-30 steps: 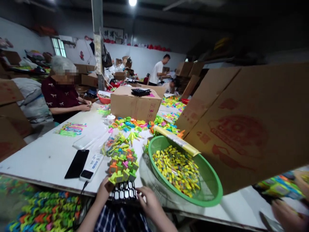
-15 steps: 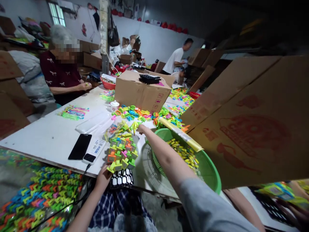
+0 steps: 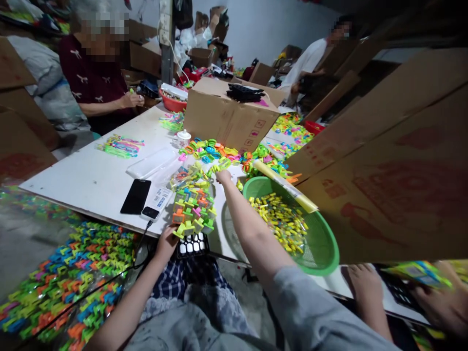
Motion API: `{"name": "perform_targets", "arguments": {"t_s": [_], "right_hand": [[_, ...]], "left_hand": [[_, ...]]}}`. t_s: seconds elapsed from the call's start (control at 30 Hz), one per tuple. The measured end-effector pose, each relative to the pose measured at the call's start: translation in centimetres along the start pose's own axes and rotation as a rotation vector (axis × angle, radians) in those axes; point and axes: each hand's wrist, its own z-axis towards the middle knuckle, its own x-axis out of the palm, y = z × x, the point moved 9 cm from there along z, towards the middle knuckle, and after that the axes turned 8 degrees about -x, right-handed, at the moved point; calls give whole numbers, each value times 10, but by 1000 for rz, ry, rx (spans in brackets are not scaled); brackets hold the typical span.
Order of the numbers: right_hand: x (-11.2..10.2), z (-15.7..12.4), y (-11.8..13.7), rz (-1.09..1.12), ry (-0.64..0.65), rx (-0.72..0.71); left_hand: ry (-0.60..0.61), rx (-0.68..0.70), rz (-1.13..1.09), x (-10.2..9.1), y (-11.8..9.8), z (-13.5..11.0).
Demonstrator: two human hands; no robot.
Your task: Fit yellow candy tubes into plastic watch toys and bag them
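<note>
My left hand grips the near left corner of a black grid tray at the table's front edge; the tray carries a stack of bright plastic toy pieces. My right arm stretches forward over the table. My right hand is closed in a pinch on a yellow-green toy piece at the near side of a loose pile of coloured pieces. Just right of that arm sits a green mesh basket holding several small yellow parts.
A black phone and a second phone on a cable lie left of the tray. A cardboard box stands behind the pile, big cardboard flaps at right. Two people work farther back; another person's hands show at lower right. A bag of pieces sits lower left.
My right hand left the tray's front edge and reached forward to the loose pile, closing on a piece. The view tipped downward and the left hand stayed on the tray.
</note>
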Motion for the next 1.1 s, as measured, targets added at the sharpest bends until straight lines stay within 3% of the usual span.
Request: {"name": "perform_targets", "arguments": {"t_s": [0.1, 0.23, 0.33, 0.43, 0.57, 0.7, 0.87, 1.0, 1.1], "right_hand": [[-13, -25, 3, 171, -117, -20], [-17, -95, -15, 390, -222, -138], [-1, -151, -43, 569, -242, -228], [35, -184, -65, 735, -176, -281], [86, -193, -76, 740, -49, -279], [112, -191, -76, 688, -23, -291], [106, -198, -67, 555, -111, -402], [93, -208, -50, 454, -175, -588], [85, -218, -39, 478, -243, -639]], "left_hand": [[-7, 11, 23, 0, -1, -1], [-4, 25, 48, -1, -2, -1], [5, 41, 55, -2, -3, 1], [-5, 50, 60, -3, -2, 4], [-53, 43, 87, -4, 0, 5], [-110, 38, 122, -7, -5, 1], [-196, 93, 80, -13, -12, -5], [-209, 63, 73, -6, 14, 3], [-203, 69, 38, -2, 25, 7]]}}
